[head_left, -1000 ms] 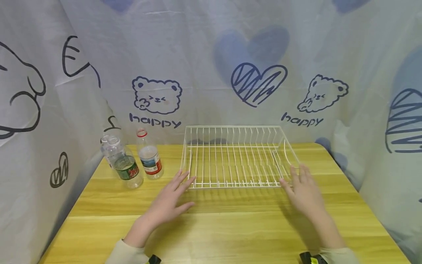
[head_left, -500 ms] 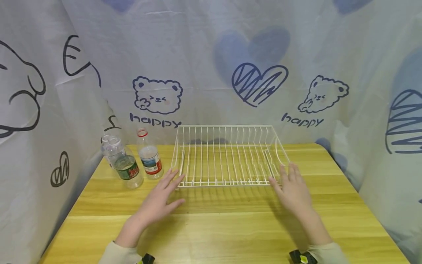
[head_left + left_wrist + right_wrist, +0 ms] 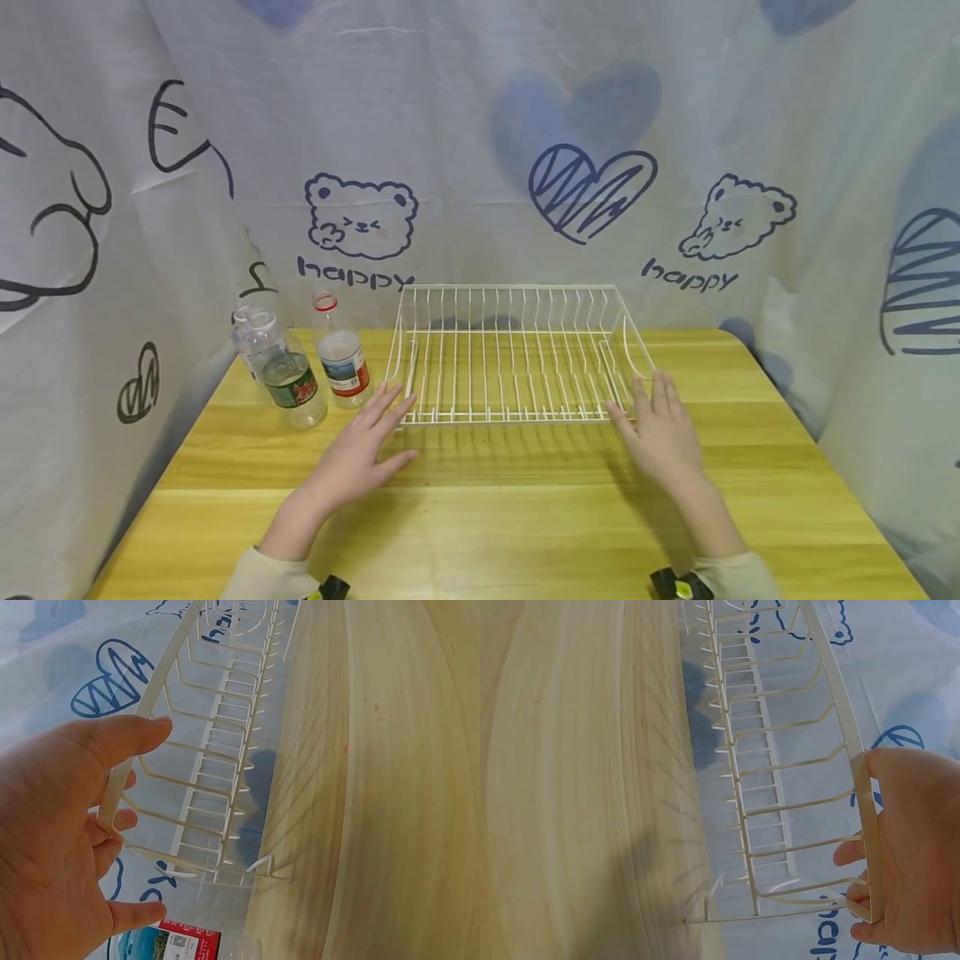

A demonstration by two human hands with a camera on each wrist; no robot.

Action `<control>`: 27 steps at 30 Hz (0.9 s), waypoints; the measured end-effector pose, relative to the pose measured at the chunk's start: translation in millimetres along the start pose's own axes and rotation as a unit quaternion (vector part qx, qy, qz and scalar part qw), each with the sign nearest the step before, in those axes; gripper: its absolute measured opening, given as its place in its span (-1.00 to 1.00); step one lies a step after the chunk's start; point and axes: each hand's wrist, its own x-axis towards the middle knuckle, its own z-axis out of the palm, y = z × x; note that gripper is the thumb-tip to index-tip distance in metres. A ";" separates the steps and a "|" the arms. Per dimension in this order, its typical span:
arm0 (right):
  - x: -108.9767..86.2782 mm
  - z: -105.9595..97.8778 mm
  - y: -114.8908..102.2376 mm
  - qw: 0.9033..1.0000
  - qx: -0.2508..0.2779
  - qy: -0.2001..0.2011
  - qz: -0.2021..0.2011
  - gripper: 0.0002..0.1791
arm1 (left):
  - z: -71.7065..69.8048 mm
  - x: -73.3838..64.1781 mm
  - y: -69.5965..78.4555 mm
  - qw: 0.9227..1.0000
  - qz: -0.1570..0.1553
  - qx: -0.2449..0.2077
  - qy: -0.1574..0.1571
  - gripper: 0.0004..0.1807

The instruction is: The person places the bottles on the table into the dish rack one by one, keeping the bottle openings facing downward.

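A white wire dish rack (image 3: 517, 367) stands on the wooden table. At its near left corner my left hand (image 3: 356, 458) holds the rim; in the left wrist view the thumb (image 3: 142, 735) lies across the front and other fingers reach behind. My right hand (image 3: 660, 433) holds the near right corner. The right wrist view has its thumb (image 3: 889, 761) at the flat white rim and fingertips (image 3: 847, 851) behind it. Nothing lies in the rack.
Left of the rack stand clear plastic bottles: one with a red neck ring (image 3: 343, 362) close to the rack, one with a green label (image 3: 292, 383), and another partly hidden behind it. A patterned curtain (image 3: 480, 208) encloses the back and sides of the table (image 3: 495, 525).
The dish rack has slid left, closer to the bottles, with both hands moving along at its corners. Over the last half second the shift is very small.
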 end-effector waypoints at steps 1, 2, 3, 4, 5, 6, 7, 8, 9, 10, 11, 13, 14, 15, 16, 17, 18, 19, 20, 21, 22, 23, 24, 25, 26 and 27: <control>0.0 0.3 0.4 1.000 0.000 0.000 0.001 -0.10 | -0.1 0.2 0.1 1.000 0.000 0.004 -0.002 -0.16; 0.1 0.5 0.7 1.000 0.000 0.000 0.001 -0.10 | -0.4 0.4 0.2 1.000 -0.001 0.009 -0.004 -0.16; 0.3 0.8 1.1 1.000 0.000 0.000 0.001 -0.10 | -0.8 0.6 0.5 1.000 -0.003 0.014 -0.007 -0.16; 0.4 1.1 1.4 1.000 0.000 0.000 0.000 -0.10 | -1.3 0.6 0.6 1.000 -0.004 0.023 -0.009 -0.16; 0.7 1.4 1.7 1.000 0.000 0.000 0.000 -0.10 | -2.0 0.6 1.0 0.999 -0.006 0.030 -0.011 -0.15; 0.9 1.7 1.8 1.000 0.001 0.000 0.000 -0.10 | -2.8 0.4 1.2 0.999 -0.007 0.038 -0.014 -0.15; 1.2 1.9 2.0 1.000 0.002 0.000 0.000 -0.09 | -3.8 0.2 1.5 0.999 -0.009 0.046 -0.016 -0.15; 1.4 2.1 2.1 1.000 0.003 0.001 0.000 -0.09 | -4.7 -0.1 1.7 0.998 -0.011 0.052 -0.018 -0.15; 1.5 2.5 2.2 1.000 0.003 0.000 0.000 -0.09 | -5.6 -0.3 1.9 0.998 -0.014 0.058 -0.020 -0.15; 1.6 2.8 2.3 1.000 0.004 0.000 0.000 -0.09 | -6.5 -0.6 2.1 0.998 -0.015 0.063 -0.022 -0.15; 1.7 3.1 2.4 1.000 0.006 0.000 0.001 -0.09 | -7.5 -0.9 2.2 0.997 -0.017 0.065 -0.023 -0.16; 1.9 3.9 2.2 1.000 0.006 0.000 0.001 -0.09 | -9.9 -1.6 2.1 0.997 -0.021 0.074 -0.023 -0.18; 2.0 4.2 2.0 1.000 0.006 0.001 0.001 -0.09 | -11.3 -1.9 1.9 0.996 -0.023 0.078 -0.023 -0.19; 2.2 4.6 1.8 1.000 0.006 0.001 0.001 -0.09 | -13.1 -2.1 1.8 0.996 -0.024 0.081 -0.021 -0.20; 2.4 4.9 1.8 1.000 0.007 0.001 0.001 -0.09 | -15.0 -2.2 1.7 0.996 -0.025 0.084 -0.018 -0.21; 2.6 5.1 1.8 1.000 0.007 0.002 0.000 -0.09 | -17.1 -2.1 1.6 0.996 -0.026 0.085 -0.014 -0.23; 2.7 5.1 1.7 1.000 0.007 0.003 0.000 -0.09 | -19.7 -1.9 1.7 0.996 -0.026 0.085 -0.010 -0.24; 2.8 5.1 1.7 1.000 0.008 0.003 0.000 -0.10 | -22.4 -1.3 1.8 0.996 -0.026 0.086 -0.004 -0.25; 2.8 4.9 1.7 1.000 0.009 0.004 0.000 -0.10 | -25.3 -0.8 1.9 0.996 -0.026 0.087 0.000 -0.26; 2.8 4.6 1.7 1.000 0.011 0.004 0.000 -0.10 | -28.6 -0.4 2.3 0.996 -0.026 0.084 0.006 -0.27; 2.7 4.2 1.7 1.000 0.011 0.004 -0.001 -0.10 | -32.0 0.1 2.6 0.996 -0.026 0.082 0.013 -0.28; 2.5 3.7 1.7 1.000 0.012 0.004 -0.001 -0.10 | -35.5 0.5 2.8 0.996 -0.026 0.082 0.018 -0.29; 2.2 3.2 1.7 1.000 0.012 0.003 -0.001 -0.10 | -39.2 1.0 3.0 0.996 -0.027 0.083 0.023 -0.29; 2.0 2.7 1.6 1.000 0.012 0.001 -0.001 -0.10 | -42.7 1.7 3.0 0.996 -0.030 0.085 0.027 -0.30; 1.7 2.3 1.6 1.000 0.013 0.000 -0.001 -0.10 | -46.5 2.2 3.0 0.995 -0.033 0.089 0.033 -0.30; 1.6 1.9 1.6 1.000 0.013 -0.001 -0.001 -0.10 | -50.8 2.7 3.2 0.994 -0.035 0.092 0.039 -0.31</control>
